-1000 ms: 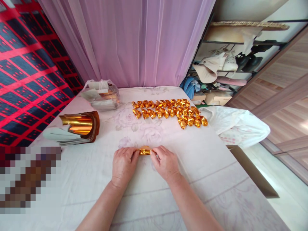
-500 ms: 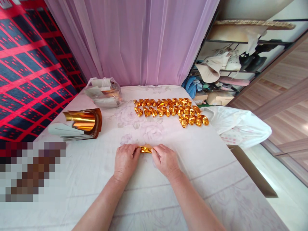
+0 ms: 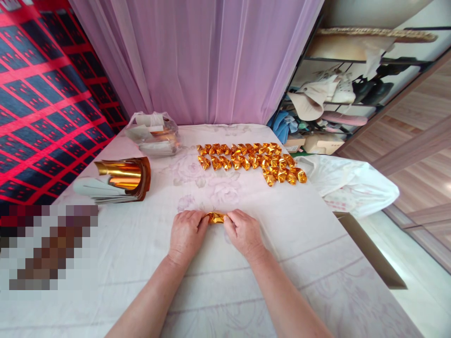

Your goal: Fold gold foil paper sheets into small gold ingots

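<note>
Pinching one gold foil piece (image 3: 216, 218) at its two ends, the left hand (image 3: 188, 232) and the right hand (image 3: 244, 232) are both closed, fingers curled, over the middle of the table (image 3: 214, 277). I judge the step is shaping this piece; the next move probably calls for even, gentle pressure from both thumbs. Beyond it lie folded gold pieces (image 3: 254, 162), more than twenty, four in the nearest row; at left, one sheet stack (image 3: 121, 169) and one translucent bag (image 3: 155, 149).
</note>
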`<state>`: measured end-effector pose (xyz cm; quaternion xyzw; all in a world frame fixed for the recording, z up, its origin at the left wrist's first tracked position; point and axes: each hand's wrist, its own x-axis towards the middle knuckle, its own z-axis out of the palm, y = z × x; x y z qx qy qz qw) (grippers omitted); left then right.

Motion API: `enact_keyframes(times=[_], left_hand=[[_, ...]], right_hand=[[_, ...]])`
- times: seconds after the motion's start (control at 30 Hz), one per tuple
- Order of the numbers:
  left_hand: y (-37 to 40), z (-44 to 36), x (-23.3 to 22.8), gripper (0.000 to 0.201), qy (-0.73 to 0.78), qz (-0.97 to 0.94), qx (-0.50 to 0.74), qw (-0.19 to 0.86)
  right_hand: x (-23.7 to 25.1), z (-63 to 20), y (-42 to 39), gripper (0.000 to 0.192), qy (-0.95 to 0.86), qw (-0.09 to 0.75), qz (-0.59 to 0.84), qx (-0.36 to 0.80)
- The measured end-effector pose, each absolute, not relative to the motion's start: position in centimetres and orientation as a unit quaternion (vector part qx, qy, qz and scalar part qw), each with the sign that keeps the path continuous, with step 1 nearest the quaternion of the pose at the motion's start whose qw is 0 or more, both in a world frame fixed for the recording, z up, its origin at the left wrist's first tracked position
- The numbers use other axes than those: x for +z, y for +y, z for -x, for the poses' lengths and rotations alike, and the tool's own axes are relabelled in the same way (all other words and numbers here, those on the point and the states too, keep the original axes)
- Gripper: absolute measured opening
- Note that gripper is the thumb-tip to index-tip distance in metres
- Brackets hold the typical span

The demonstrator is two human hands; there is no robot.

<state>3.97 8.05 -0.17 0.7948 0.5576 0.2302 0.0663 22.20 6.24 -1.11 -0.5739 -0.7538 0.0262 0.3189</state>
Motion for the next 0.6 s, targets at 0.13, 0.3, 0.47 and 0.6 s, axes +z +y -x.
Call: enact_keyframes(times=[0.13,0.3,0.47,0.6], left_hand=[[8.03,-3.93,-0.23,0.017,0.562,-0.790,0.237,0.068],[8.01,-4.03,0.00,0.015,0.576,-0.782,0.228,0.076],[7.85,-4.15,0.57,0.022,0.575,-0.789,0.203,0.074],[7.82,-4.16,0.74,0.023,0.551,-0.807,0.201,0.075]], right_hand=[[-1.22,-22.28,6.24,0.027,-0.757,0.310,0.574,0.035],[-1.02,-22.32,6.11,0.027,-0.759,0.312,0.571,0.033],[-0.83,-22.39,6.09,0.029,-0.754,0.338,0.562,0.013],[-0.84,-22.43,6.14,0.031,-0.760,0.329,0.560,0.014]])
